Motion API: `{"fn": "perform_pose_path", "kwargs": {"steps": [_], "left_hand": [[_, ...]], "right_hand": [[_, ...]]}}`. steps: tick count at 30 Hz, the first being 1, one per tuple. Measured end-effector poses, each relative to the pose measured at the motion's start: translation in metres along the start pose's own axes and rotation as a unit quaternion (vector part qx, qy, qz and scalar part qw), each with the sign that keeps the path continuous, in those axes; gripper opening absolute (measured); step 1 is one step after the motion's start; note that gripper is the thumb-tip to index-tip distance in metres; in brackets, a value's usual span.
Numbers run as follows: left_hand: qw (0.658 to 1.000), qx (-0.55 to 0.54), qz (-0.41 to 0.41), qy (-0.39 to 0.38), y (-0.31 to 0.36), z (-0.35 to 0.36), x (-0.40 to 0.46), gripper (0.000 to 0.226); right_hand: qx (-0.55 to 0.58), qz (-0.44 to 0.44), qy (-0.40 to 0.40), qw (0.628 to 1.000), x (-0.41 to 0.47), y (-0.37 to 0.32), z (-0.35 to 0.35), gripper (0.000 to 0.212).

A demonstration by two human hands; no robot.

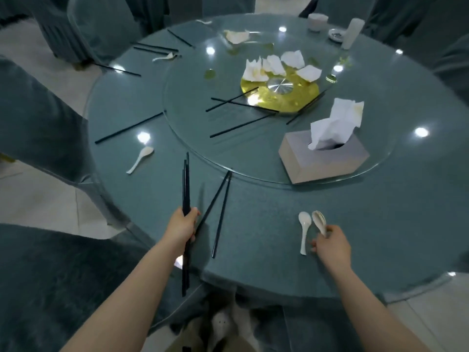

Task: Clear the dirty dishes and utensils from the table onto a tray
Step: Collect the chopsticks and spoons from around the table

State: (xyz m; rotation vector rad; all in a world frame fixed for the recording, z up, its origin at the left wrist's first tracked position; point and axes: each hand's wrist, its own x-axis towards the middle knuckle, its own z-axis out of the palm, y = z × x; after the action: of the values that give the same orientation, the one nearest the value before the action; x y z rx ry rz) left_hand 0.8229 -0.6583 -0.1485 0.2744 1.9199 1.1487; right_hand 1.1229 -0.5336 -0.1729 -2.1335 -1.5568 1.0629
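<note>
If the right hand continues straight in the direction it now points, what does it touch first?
Probably the white spoon lying on the table beside it. The right hand, already holding spoons, points up-left, though height above the table is unclear.

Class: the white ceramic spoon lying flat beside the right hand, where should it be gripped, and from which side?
Pinch the white ceramic spoon at its narrow handle end near the table edge, coming from above on the right hand's side; its wider bowl points away.

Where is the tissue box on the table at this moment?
In the head view the tissue box stands on the right side, on the near edge of the glass turntable, beyond the right hand.
</note>
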Motion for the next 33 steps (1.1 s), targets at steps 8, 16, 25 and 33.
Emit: {"fn": "perform_pose_path", "kwargs": {"steps": [8,16,25,33], "left_hand": [[0.953,0.286,0.094,0.042,0.008,0.046,0.053,0.044],[0.896,0.43,0.103,0.039,0.003,0.064,0.073,0.061],[0.843,0.526,0.11,-0.023,0.009,0.051,0.073,0.029],[0.892,0.432,0.114,-0.069,0.017,0.028,0.072,0.021]], "right_hand": [[-0.021,0.033,0.034,0.999,0.012,-0.007,0.02,0.052],[-0.176,-0.036,0.025,0.983,0.016,-0.014,0.035,0.041],[-0.181,-0.043,0.016,0.982,0.014,-0.014,0.042,0.024],[-0.067,-0.072,-0.028,0.995,0.005,-0.026,0.036,0.011]]}}
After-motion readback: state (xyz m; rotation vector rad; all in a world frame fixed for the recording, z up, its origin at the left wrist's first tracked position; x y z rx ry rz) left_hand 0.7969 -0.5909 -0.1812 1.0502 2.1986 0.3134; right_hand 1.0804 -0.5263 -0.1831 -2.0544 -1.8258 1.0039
